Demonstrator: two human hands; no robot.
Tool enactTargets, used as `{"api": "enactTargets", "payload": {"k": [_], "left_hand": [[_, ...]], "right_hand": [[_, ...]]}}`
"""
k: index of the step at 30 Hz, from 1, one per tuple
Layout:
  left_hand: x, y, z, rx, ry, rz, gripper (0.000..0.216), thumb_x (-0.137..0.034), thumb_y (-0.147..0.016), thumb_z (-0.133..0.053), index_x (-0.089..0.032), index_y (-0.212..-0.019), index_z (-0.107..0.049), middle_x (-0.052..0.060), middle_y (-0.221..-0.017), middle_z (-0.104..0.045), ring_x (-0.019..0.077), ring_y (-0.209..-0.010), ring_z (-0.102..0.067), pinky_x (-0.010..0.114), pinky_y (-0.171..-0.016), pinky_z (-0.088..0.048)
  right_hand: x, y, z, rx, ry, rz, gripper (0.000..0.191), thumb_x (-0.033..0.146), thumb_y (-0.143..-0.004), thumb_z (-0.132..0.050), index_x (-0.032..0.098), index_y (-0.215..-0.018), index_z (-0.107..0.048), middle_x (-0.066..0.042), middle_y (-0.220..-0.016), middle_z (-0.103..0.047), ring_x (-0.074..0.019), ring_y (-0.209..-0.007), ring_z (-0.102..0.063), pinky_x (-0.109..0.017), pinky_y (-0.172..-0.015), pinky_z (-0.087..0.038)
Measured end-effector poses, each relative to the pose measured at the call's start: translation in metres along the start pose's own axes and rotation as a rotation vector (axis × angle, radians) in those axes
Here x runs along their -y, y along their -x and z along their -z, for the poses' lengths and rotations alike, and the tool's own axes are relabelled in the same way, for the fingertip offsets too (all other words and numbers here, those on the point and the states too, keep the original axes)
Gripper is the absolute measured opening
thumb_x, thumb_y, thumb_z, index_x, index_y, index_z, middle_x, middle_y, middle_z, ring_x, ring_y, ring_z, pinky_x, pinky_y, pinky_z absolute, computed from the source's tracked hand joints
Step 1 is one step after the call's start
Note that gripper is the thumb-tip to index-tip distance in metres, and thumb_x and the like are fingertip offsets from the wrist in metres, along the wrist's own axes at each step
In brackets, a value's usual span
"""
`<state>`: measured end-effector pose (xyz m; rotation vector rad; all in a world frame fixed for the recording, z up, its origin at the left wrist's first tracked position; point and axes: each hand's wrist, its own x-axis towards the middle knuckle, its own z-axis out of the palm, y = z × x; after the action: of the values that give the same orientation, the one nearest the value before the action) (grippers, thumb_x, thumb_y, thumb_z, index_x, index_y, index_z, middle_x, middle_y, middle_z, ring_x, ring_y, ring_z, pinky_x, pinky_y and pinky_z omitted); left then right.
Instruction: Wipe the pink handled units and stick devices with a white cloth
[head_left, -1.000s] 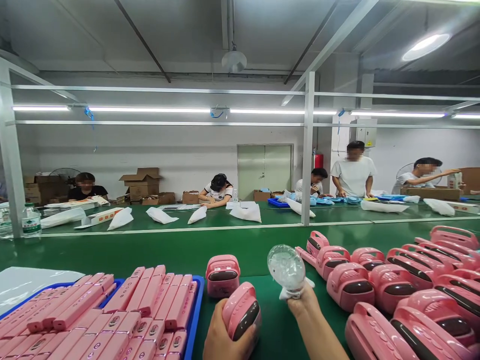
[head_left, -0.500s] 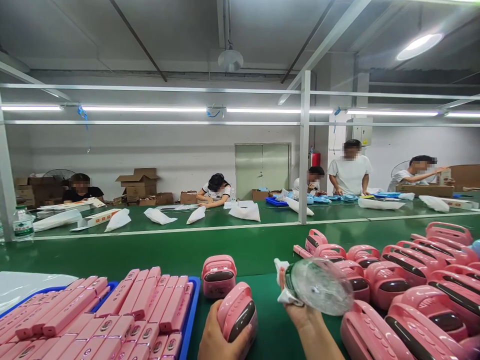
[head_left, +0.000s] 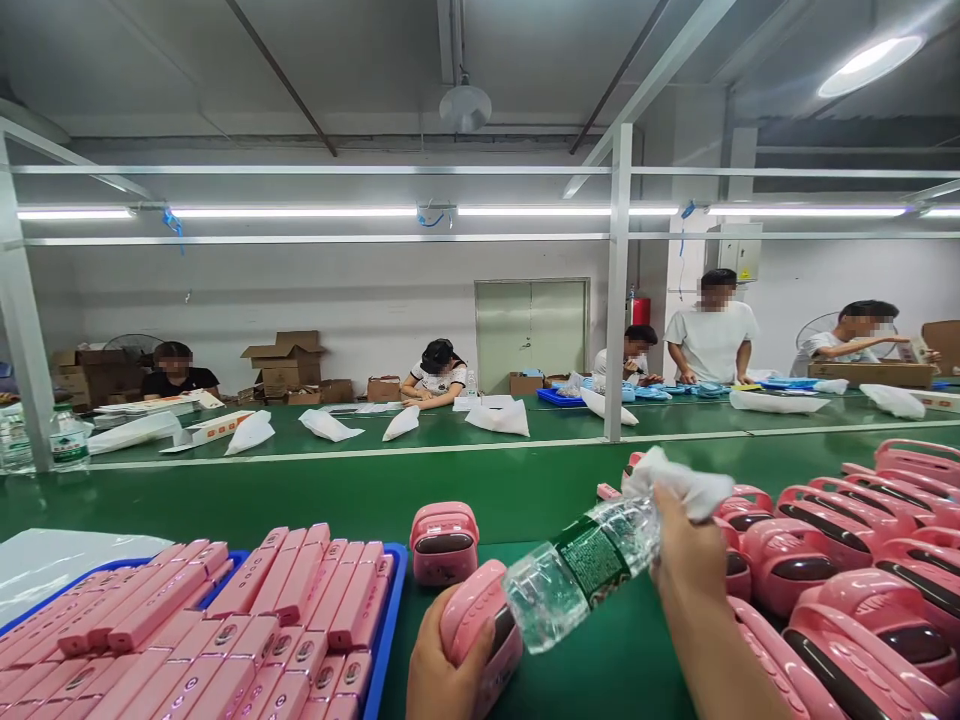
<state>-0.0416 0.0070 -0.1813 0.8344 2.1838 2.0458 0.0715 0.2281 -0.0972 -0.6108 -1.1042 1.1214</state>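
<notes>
My left hand (head_left: 439, 665) clasps a pink unit (head_left: 480, 625) upright at the belt's (head_left: 465, 490) near edge, face exposed, while my right hand (head_left: 686, 565) grips bottle (head_left: 577, 575) and cloth (head_left: 679, 485), base tipped toward that face.

The left hand (head_left: 442, 670) is cut off by the bottom edge of the frame; its palm side is hidden behind the pink device (head_left: 480, 625) it grips. The plastic bottle (head_left: 581, 570) covers the right part of that device. The bottle's neck and cap are hidden inside the right hand (head_left: 686, 560) and the white cloth (head_left: 679, 485). The blue tray (head_left: 391, 620) is cut off at lower left. The bottle label text is too small to read.
</notes>
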Motion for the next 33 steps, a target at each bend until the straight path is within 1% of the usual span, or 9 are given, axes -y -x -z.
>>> {"api": "enactTargets", "payload": {"k": [2,5,10,13,15,18,24,29,33], "left_hand": [[-0.001,-0.002,0.002,0.003,0.008,0.006,0.047,-0.047,-0.073,-0.052,-0.011,-0.103,-0.057,0.013,-0.109,-0.061,0.0281,-0.105,-0.052,0.04,-0.094,-0.035],[-0.003,-0.002,0.005,0.018,0.004,-0.002,0.038,-0.043,-0.076,-0.05,-0.013,-0.097,-0.061,0.01,-0.105,-0.063,0.0283,-0.103,-0.053,0.041,-0.093,-0.036],[-0.007,0.003,0.002,0.054,0.025,-0.003,0.039,-0.042,-0.076,-0.053,-0.014,-0.101,-0.06,0.009,-0.107,-0.063,0.0265,-0.104,-0.053,0.038,-0.094,-0.037],[-0.01,0.005,0.001,0.041,0.076,0.055,0.041,-0.042,-0.077,-0.053,-0.014,-0.106,-0.06,0.008,-0.111,-0.063,0.0254,-0.106,-0.053,0.036,-0.095,-0.037],[-0.013,0.006,0.001,0.02,0.112,0.124,0.041,-0.043,-0.076,-0.053,-0.012,-0.101,-0.063,0.009,-0.102,-0.067,0.0279,-0.099,-0.057,0.038,-0.087,-0.042],[-0.018,0.006,0.002,-0.027,0.178,0.238,0.045,-0.047,-0.074,-0.054,-0.008,-0.093,-0.065,0.012,-0.088,-0.069,0.0305,-0.087,-0.061,0.038,-0.073,-0.047],[-0.027,0.006,0.001,-0.073,0.273,0.353,0.04,-0.042,-0.073,-0.055,-0.008,-0.094,-0.065,0.011,-0.087,-0.069,0.0279,-0.087,-0.062,0.035,-0.071,-0.048],[-0.034,0.008,0.001,-0.069,0.226,0.392,0.037,-0.044,-0.069,-0.059,-0.012,-0.085,-0.067,0.008,-0.076,-0.069,0.027,-0.08,-0.06,0.034,-0.067,-0.045],[-0.036,0.007,0.002,-0.064,0.238,0.373,0.035,-0.043,-0.068,-0.06,-0.013,-0.085,-0.067,0.006,-0.077,-0.069,0.0256,-0.082,-0.06,0.033,-0.07,-0.046]], "right_hand": [[0.021,-0.013,0.0,0.01,0.15,0.152,0.028,0.037,-0.076,-0.061,0.013,-0.09,-0.056,-0.002,-0.081,-0.058,-0.0173,-0.078,-0.056,-0.036,-0.074,-0.045],[0.036,-0.021,-0.004,0.192,0.323,0.43,0.025,0.039,-0.073,-0.061,0.015,-0.079,-0.059,-0.004,-0.082,-0.06,-0.0199,-0.086,-0.055,-0.04,-0.083,-0.041],[0.015,-0.018,-0.005,0.362,0.446,0.65,0.03,0.037,-0.078,-0.048,0.014,-0.092,-0.06,-0.01,-0.104,-0.059,-0.0212,-0.1,-0.052,-0.039,-0.089,-0.04],[0.007,-0.019,-0.001,0.341,0.526,0.61,0.034,0.036,-0.075,-0.044,0.014,-0.096,-0.06,-0.012,-0.106,-0.058,-0.0247,-0.103,-0.051,-0.04,-0.089,-0.039],[0.015,-0.022,0.0,0.364,0.6,0.531,0.034,0.039,-0.073,-0.043,0.017,-0.091,-0.061,-0.01,-0.094,-0.062,-0.0256,-0.089,-0.056,-0.039,-0.077,-0.043],[0.046,-0.026,-0.003,0.41,0.708,0.389,0.035,0.049,-0.069,-0.04,0.02,-0.07,-0.06,-0.006,-0.059,-0.058,-0.0208,-0.053,-0.051,-0.031,-0.049,-0.036],[0.096,0.009,-0.009,0.406,0.723,0.311,0.043,0.062,-0.069,-0.038,0.022,-0.06,-0.051,-0.001,-0.043,-0.04,-0.0138,-0.04,-0.033,-0.029,-0.044,-0.026],[0.034,0.055,-0.009,0.798,0.657,0.148,0.046,0.063,-0.074,-0.035,0.022,-0.06,-0.052,0.0,-0.053,-0.053,-0.0161,-0.052,-0.046,-0.027,-0.05,-0.035],[-0.028,0.068,-0.006,0.77,0.692,0.003,0.053,0.065,-0.075,-0.031,0.019,-0.056,-0.051,-0.006,-0.056,-0.058,-0.021,-0.055,-0.051,-0.03,-0.051,-0.038]]}}
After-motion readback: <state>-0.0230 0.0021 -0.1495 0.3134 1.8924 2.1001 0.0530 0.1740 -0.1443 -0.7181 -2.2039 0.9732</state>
